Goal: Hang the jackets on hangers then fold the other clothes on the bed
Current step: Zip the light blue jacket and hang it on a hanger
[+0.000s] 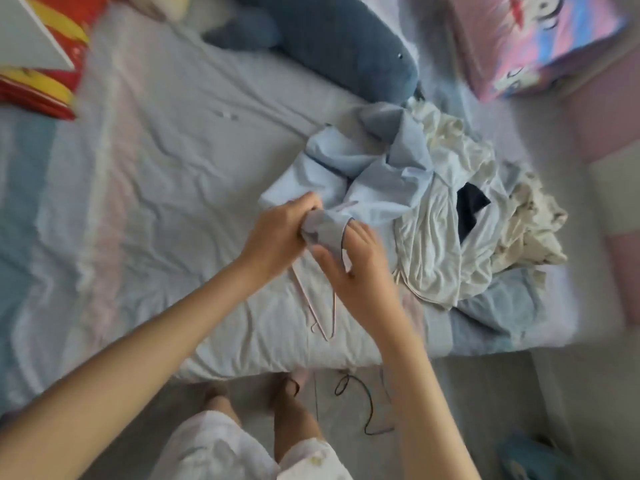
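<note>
One view, head-worn, wide-angle: aimed forward and steeply down from beside the bed [145, 174]. Left hand [280, 233] and right hand [360, 265] are framed close, centrally; floor [485, 393] is included along the lower edge.

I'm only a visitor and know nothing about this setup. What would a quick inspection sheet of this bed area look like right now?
Surface: bed, pale striped sheet, wrinkled.
Job's things: light blue jacket bunched up, not yet hung; pink hanger lying on the bed, partly under the hands; heap of clothes unfolded, to the right of the jacket.
Clutter: blue plush toy and red and yellow bag at the far side of the bed.
Hands: left hand and right hand both grip a bunched part of the jacket, fingers curled.
Cables: dark cord loose on the floor beside the bed.
Surroundings: pink cartoon pillow; a blurred blue shape on the floor, possibly a slipper.
</note>
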